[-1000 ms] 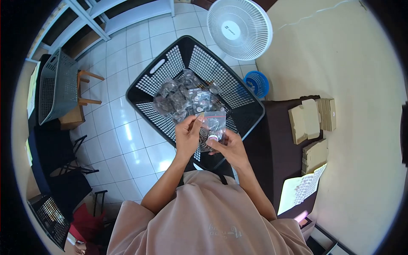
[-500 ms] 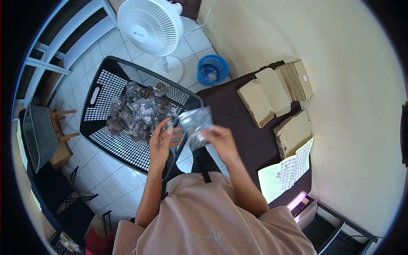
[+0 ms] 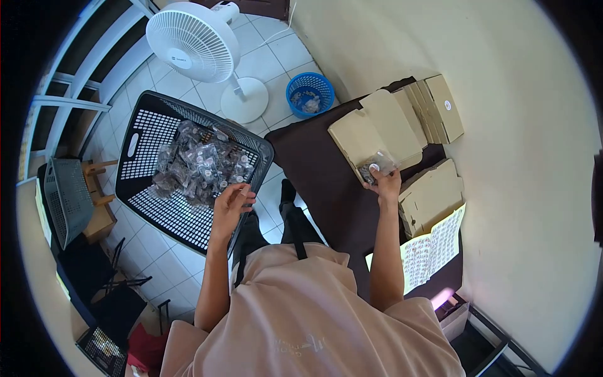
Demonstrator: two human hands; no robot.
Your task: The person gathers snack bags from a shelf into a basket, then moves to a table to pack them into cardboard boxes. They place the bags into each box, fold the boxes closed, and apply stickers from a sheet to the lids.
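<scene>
My right hand (image 3: pixel 387 186) grips a clear plastic bag (image 3: pixel 379 162) with dark small contents and a round white label. The bag is over the front edge of an open cardboard box (image 3: pixel 361 130) on the brown-covered surface. At the near right rim of a black plastic basket (image 3: pixel 164 221), my left hand (image 3: pixel 231 207) has its fingers drawn together. A small pale thing seems to be at its fingertips, too small to name. Inside the basket lies a heap of similar clear bags (image 3: pixel 201 163), several with round white labels.
A white fan (image 3: pixel 195 47) stands behind the basket, beside a blue wastebasket (image 3: pixel 309 94). More cardboard boxes (image 3: pixel 433 207) and printed sheets (image 3: pixel 433 254) lie along the wall on the brown-covered surface (image 3: pixel 308 157). A grey crate (image 3: pixel 63 201) is at far left.
My right hand has carried the bag from beside the basket rightward to the open box. The left hand has moved slightly down and left, its spread fingers now drawn together. The view has shifted a little.
</scene>
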